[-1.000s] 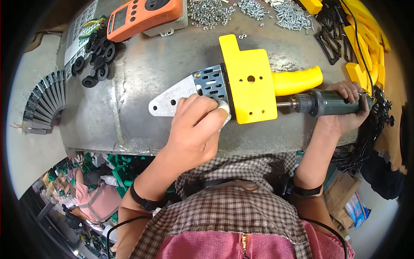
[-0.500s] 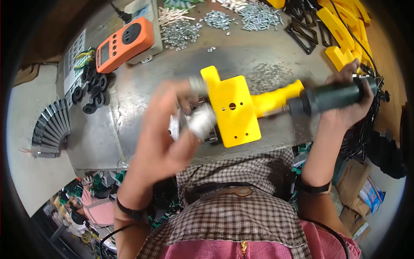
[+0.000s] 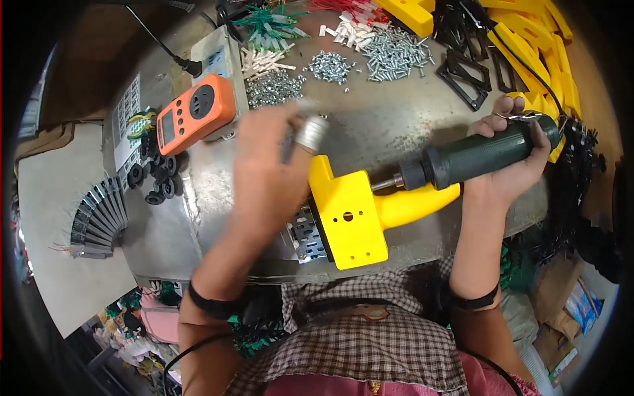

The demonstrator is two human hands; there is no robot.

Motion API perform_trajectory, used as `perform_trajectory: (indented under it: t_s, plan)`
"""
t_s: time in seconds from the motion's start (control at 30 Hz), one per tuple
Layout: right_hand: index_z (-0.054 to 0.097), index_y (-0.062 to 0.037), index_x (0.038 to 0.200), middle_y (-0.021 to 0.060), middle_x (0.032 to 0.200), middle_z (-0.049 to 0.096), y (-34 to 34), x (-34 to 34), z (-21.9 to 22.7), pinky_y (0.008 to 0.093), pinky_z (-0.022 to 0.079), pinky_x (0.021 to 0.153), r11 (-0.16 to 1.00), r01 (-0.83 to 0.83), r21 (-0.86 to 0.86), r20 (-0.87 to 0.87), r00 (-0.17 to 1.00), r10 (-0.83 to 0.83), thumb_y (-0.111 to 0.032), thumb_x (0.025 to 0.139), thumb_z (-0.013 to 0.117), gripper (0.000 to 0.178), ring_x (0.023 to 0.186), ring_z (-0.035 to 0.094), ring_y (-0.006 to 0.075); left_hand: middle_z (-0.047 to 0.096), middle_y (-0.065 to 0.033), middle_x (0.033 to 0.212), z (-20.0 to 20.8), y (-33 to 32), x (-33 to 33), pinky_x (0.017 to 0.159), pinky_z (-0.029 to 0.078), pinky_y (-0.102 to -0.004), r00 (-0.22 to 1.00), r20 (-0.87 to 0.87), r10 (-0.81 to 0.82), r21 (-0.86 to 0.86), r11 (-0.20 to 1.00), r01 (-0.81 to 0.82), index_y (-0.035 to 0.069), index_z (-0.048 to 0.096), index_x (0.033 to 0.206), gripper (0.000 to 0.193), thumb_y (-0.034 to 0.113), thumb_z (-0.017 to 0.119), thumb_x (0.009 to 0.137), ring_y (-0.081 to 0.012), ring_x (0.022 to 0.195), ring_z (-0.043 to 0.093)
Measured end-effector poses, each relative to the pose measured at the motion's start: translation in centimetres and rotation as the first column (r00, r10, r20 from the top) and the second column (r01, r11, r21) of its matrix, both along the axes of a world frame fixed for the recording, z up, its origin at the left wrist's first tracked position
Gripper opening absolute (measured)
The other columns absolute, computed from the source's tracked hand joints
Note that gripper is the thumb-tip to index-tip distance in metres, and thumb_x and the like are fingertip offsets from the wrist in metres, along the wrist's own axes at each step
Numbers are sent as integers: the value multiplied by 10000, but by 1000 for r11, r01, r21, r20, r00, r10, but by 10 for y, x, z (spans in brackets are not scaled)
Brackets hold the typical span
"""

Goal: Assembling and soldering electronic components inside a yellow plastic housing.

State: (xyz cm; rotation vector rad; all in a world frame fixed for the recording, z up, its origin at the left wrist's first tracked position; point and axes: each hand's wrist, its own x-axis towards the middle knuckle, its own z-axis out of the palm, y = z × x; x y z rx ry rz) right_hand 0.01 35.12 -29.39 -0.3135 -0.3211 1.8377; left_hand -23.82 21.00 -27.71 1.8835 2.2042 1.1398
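Note:
My right hand [image 3: 505, 175] wraps round a dark green electric screwdriver [image 3: 485, 158]. Its bit points left, its tip beside the upper right edge of a yellow plastic housing [image 3: 353, 228], perhaps behind it; contact cannot be judged. The housing has a flat holed face, a tab at its upper left and a rounded handle to the right. A perforated metal plate [image 3: 308, 234] shows along its left side. My left hand [image 3: 267, 162], slightly blurred, is above the plate beside the tab. White wrappings cover two fingers, which curl inward; anything between them is hidden.
Piles of screws [image 3: 396, 56] and small metal parts [image 3: 274, 89] lie at the back. An orange meter [image 3: 195, 112] and black round parts [image 3: 155, 175] are left. Black frames [image 3: 465, 79] and yellow housings [image 3: 528, 49] crowd the back right. Fanned black-and-silver strips [image 3: 99, 221] lie far left.
My left hand has moved up and away from the front of the metal plate. The housing sits lower in view, and the screwdriver has shifted left and down, its tip now nearer the housing's upper edge.

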Motion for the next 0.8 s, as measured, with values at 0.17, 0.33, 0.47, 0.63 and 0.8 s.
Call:
perform_trajectory:
  t_s: [0.17, 0.33, 0.47, 0.63, 0.8]
  plan:
    - [575, -43, 1139, 147, 1060, 638, 1, -3, 2, 334, 499, 697, 999, -42, 31, -31, 999, 43, -316, 898, 546, 365, 781, 614, 212, 652, -81, 951, 19, 9, -47, 840, 443, -363, 861, -407, -303, -184, 951, 248, 57, 673, 1129, 297, 68, 681, 832, -251, 894, 592]
    - [581, -43, 1131, 144, 1063, 639, 0, -3, -2, 339, 508, 714, 999, -41, 26, -26, 999, 41, -313, 892, 560, 361, 806, 612, 220, 617, -73, 890, 24, 19, -45, 848, 433, -343, 448, -699, -557, -373, 819, 435, 6, 665, 1008, 307, 115, 617, 725, -221, 924, 581]
    - [587, -41, 1121, 141, 1060, 640, 1, 0, 1, 351, 514, 733, 999, -47, 7, -38, 998, 47, -300, 889, 561, 348, 809, 612, 225, 581, -64, 839, 42, 28, -37, 820, 433, -323, 218, -698, -682, -595, 722, 353, 14, 636, 882, 211, 120, 617, 701, -219, 889, 569]
    - [597, -41, 1066, 135, 1052, 642, 0, -3, -5, 362, 516, 782, 994, -97, 41, -27, 995, 98, -273, 872, 573, 303, 850, 618, 229, 591, -61, 837, 31, 43, -47, 801, 459, -320, 185, -687, -703, -557, 673, 487, 44, 601, 803, 127, 127, 626, 710, -222, 901, 579]
    - [564, -45, 1052, 108, 1016, 616, 1, -4, -3, 356, 505, 806, 993, -105, 48, 10, 994, 105, -248, 852, 587, 286, 872, 608, 220, 623, -70, 888, 30, 32, -53, 831, 470, -344, 356, -700, -619, -551, 785, 283, 51, 611, 844, 96, 81, 643, 758, -237, 899, 588]
